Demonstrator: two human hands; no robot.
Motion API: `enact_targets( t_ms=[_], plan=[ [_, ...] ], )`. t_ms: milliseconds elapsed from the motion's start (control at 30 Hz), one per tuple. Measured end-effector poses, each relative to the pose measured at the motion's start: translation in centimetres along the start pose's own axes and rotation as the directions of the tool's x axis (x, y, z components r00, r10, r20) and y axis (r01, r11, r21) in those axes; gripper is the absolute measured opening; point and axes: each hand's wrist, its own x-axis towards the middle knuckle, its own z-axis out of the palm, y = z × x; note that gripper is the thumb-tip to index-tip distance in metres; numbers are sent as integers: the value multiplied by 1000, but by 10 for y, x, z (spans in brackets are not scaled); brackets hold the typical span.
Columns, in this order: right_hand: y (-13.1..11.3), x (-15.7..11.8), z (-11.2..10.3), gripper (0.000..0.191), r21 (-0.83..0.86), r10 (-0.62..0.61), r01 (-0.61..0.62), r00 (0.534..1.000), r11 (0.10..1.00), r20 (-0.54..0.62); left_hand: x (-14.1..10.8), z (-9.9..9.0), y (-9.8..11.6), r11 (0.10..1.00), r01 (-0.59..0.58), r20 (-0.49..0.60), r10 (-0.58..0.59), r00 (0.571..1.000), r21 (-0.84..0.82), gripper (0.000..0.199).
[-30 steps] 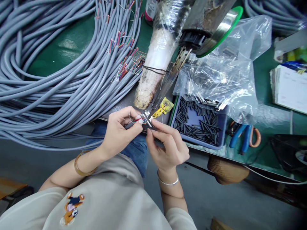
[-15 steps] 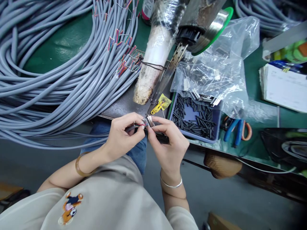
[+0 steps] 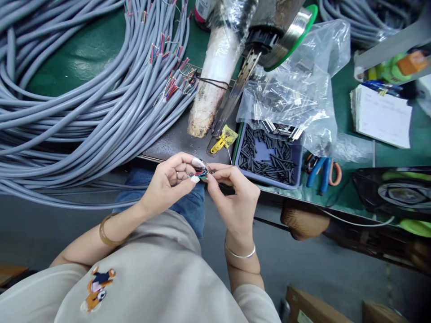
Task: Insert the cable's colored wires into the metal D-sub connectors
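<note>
In the head view, my left hand (image 3: 171, 179) is closed on the thin coloured wires (image 3: 201, 173) of a cable end, with thumb and index finger bent around them. My right hand (image 3: 234, 190) meets it from the right, its thumb and fingers pinching a small metal multi-pin connector (image 3: 206, 167). Wires and connector touch between the fingertips, and the connector now shows a narrow side. Fingers cover much of both, so which wires are joined to which pins cannot be made out. Just beyond the hands, a yellow clip-like piece (image 3: 220, 142) lies beneath the metal-tipped tool.
Bundled grey cables (image 3: 101, 121) fill the left. A wrapped white tube (image 3: 212, 85), slotted metal tool (image 3: 237, 92) and solder spool (image 3: 292, 40) lean overhead. To the right are a purple tray (image 3: 298, 172) of black sleeves, a plastic bag (image 3: 313, 85) of connectors and blue-handled pliers (image 3: 321, 172).
The connector has turned between my fingers, and more coloured wires show. My left fingers have loosened and shifted slightly upward. The whole view has shifted a little.
</note>
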Motion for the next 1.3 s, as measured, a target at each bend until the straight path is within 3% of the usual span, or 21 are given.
enact_targets(
  t_ms=[67,100,133,200,233,267,300,467,600,733,867,1067,1167,1300],
  plan=[
    [2,-4,1,7,29,10,-8,995,1000,-95,0,-3,0,998,38,-5,-38,999,-53,22],
    [3,-5,1,7,28,-30,37,979,999,-201,0,-4,-1,997,51,-19,-52,998,-62,22],
    [3,-6,1,8,11,-103,114,934,993,-341,0,-6,-1,996,60,-37,-63,997,-67,22],
    [4,-7,1,12,-52,-244,265,773,963,-586,0,-8,-3,994,72,-60,-77,995,-87,21],
    [4,-8,2,16,-69,-273,305,703,950,-657,-1,-8,-3,992,76,-63,-83,995,-106,21],
    [4,-8,3,21,-63,-264,309,671,949,-692,-1,-9,-4,989,78,-60,-86,995,-127,22],
    [4,-9,4,24,-43,-226,274,683,961,-694,-1,-9,-4,986,80,-55,-89,995,-147,23],
    [11,-19,14,17,-67,-121,102,894,993,-431,-2,-10,-4,982,94,-61,-105,993,-162,19],
    [15,-22,23,10,18,-96,103,968,995,-232,-4,-11,-2,987,88,-42,-95,995,-134,22],
    [14,-21,30,12,174,-16,60,969,983,-246,-4,-11,1,992,76,-28,-79,996,-97,27],
    [12,-20,30,11,176,22,29,961,984,-276,-3,-10,2,995,80,-33,-82,996,-53,30],
    [16,-16,27,15,-35,-132,127,941,991,-311,-2,-5,-2,997,72,-67,-71,995,11,34],
    [17,-13,27,21,-147,-228,191,926,970,-301,0,-1,-3,998,57,-136,-52,989,33,33],
    [15,-6,27,20,-150,-261,226,925,962,-277,6,5,-3,997,8,-236,12,972,82,30]
  ],
)
